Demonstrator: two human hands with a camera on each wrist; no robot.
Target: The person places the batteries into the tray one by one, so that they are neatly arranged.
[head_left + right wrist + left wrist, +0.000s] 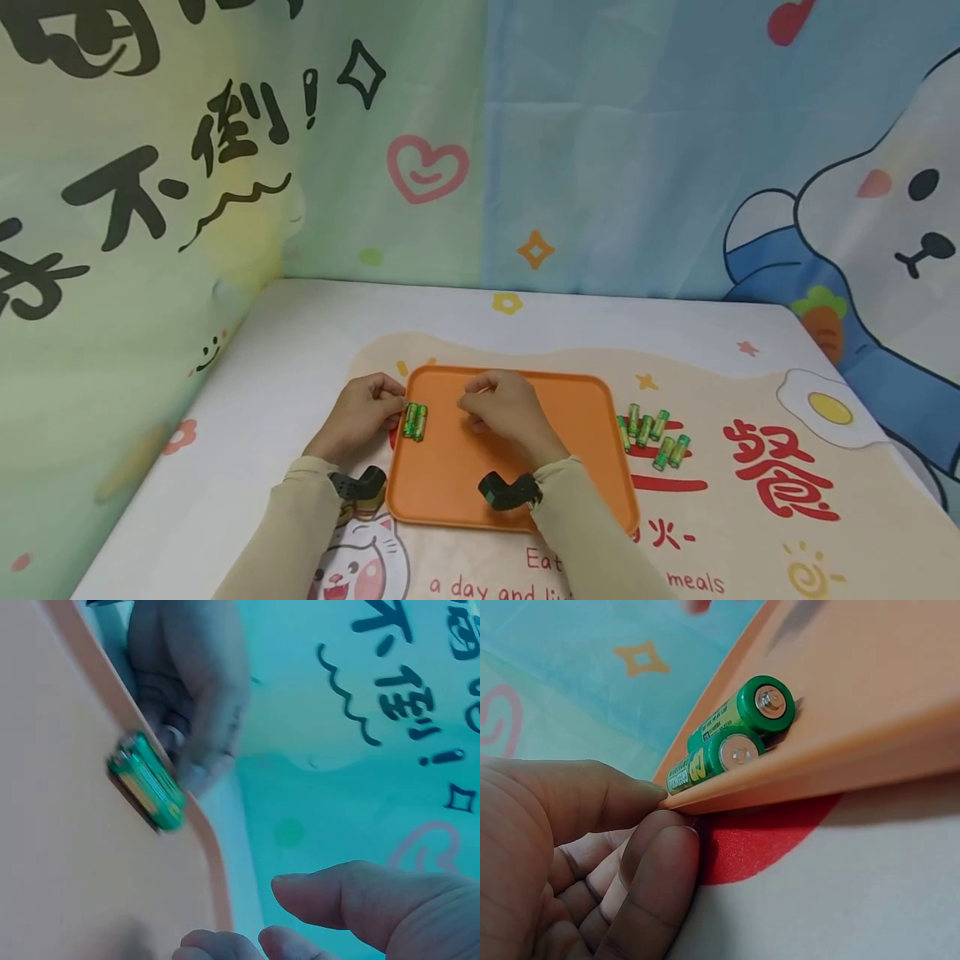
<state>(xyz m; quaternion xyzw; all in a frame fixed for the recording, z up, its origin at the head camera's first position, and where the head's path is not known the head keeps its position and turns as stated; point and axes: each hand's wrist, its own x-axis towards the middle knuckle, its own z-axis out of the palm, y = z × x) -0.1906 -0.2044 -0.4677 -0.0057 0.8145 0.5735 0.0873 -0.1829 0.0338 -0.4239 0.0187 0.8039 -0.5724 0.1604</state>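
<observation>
Two green batteries [739,716] lie side by side in the orange tray [570,450], against its left rim. My left hand [360,417] pinches that rim beside them, thumb on top and fingers beneath, as the left wrist view shows. Over the tray's middle, my right hand [510,412] hovers with nothing in it. Thumb and fingers stand apart in the right wrist view, where the paired batteries [150,784] and the left hand [199,682] also appear.
Several more green batteries [652,433] lie loose on the table mat, just right of the tray. The mat [720,533] bears printed red characters and a fried egg. Behind the table [420,308] hangs a printed cloth [600,150].
</observation>
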